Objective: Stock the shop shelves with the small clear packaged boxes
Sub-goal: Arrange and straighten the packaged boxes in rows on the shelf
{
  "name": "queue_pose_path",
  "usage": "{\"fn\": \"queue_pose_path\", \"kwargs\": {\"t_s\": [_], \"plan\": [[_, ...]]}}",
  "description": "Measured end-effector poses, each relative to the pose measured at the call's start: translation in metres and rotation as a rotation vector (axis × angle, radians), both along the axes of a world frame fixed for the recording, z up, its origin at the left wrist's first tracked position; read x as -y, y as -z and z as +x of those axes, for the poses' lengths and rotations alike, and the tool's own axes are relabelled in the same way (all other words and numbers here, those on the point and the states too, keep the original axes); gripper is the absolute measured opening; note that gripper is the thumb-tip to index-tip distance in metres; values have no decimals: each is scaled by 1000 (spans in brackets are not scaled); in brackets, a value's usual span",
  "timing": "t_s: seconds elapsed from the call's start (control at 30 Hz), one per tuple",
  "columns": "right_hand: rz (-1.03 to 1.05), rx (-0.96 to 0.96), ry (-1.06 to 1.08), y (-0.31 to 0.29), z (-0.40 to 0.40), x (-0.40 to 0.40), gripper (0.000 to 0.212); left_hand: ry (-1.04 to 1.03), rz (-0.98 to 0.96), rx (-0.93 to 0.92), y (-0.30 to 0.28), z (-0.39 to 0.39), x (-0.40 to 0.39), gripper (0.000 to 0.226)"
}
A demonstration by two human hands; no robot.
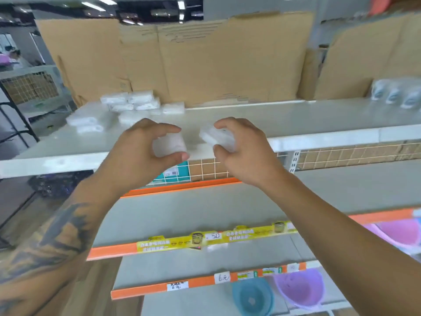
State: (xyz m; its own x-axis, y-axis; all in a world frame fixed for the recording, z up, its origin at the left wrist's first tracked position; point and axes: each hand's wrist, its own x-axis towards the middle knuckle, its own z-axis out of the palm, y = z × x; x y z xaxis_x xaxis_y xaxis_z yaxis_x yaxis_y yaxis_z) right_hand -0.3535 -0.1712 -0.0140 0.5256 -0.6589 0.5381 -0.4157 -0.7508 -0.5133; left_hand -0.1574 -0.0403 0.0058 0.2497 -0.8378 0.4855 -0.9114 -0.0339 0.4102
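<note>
Two clear boxes, one pinched in my left hand (145, 147), one in right hand (241, 151), over top shelf (296, 124) edge; slick plastic, loose pinch risks drop.

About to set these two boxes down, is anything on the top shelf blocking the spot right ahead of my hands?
Nothing visible does. The top shelf is bare ahead of the left hand and right hand; stocked boxes sit farther left.
</note>
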Motion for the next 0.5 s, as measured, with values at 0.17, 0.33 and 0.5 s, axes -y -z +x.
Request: {"fn": "queue_pose_path", "kwargs": {"t_s": [0.17, 0.33, 0.5], "plan": [[-6, 86, 100, 37, -139, -17, 46, 70, -98, -133, 40, -120, 9, 53], [55, 109, 201, 77, -253, -32, 49, 220, -84, -166, 81, -235, 23, 53], [89, 173, 316, 111, -344, -45, 46, 317, -20, -165, 113, -323, 44, 55]]}}
